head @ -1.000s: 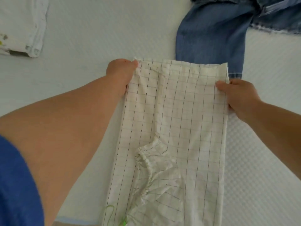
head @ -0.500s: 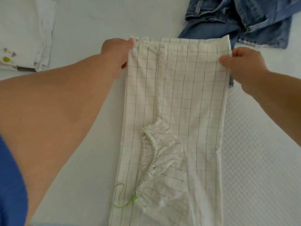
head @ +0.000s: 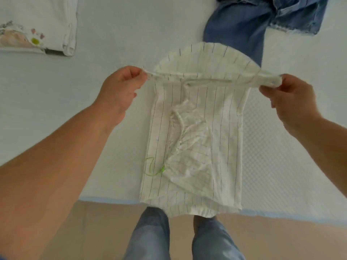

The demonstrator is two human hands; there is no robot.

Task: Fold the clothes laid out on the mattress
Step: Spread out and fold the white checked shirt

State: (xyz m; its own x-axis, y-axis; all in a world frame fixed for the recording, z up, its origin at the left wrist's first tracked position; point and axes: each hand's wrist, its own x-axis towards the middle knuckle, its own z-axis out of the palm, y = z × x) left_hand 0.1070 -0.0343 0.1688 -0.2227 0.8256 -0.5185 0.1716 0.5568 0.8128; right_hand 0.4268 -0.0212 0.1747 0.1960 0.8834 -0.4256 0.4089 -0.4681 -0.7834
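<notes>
Hands up over the mattress (head: pixel 112 25): our left hand (head: pixel 120 91) and right hand (head: pixel 291 98) each pinch a corner of the checked white garment (head: pixel 199 139), fingers closed on the fabric, far edge pulled taut between them and lifted, a fold of cloth bulging behind it. Rest of the garment lies flat on the mattress, near end hanging over the edge by our legs (head: pixel 150 237). Green thread (head: pixel 152 167) sits on it near the gathered waistband. Jeans (head: pixel 244 23) lie beyond, folded white top (head: pixel 37 25) at far left.
</notes>
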